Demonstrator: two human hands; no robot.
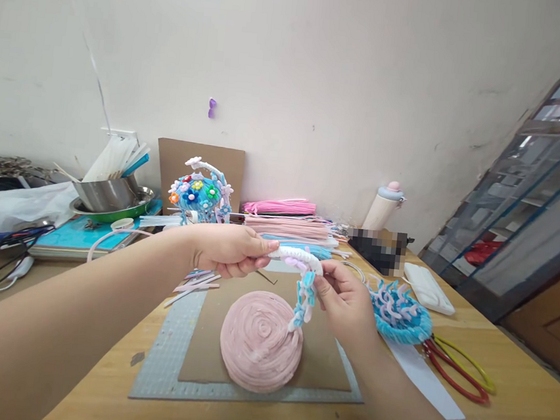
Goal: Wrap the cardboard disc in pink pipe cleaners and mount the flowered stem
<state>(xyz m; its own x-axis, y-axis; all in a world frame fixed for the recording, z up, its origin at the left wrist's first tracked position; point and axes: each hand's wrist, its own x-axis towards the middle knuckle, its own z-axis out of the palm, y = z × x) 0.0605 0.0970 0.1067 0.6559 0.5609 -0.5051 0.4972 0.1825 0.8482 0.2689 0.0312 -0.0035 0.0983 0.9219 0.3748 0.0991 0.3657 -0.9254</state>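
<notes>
My left hand [243, 253] pinches one end of a curved white stem [295, 254] that looks wrapped in fuzzy pipe cleaner. Around the bend, my right hand [345, 299] grips the same stem near its top. Small blue and lilac fuzzy leaves [305, 298] run down its drooping part. The stem's lower end meets the right edge of a flat pink coiled disc [261, 343]; whether it is fixed there I cannot tell. Under the disc lies a brown cardboard sheet [201, 354] on a grey cutting mat [155, 370].
A finished-looking blue lamp-like piece with coloured flowers [199, 196] stands at the back left. Pink pipe cleaner bundles [280, 207] lie behind my hands. On the right are a blue and lilac fuzzy piece [401, 314], a white bottle [383, 207] and red pliers handles [457, 375]. Metal bowls [103, 193] sit left.
</notes>
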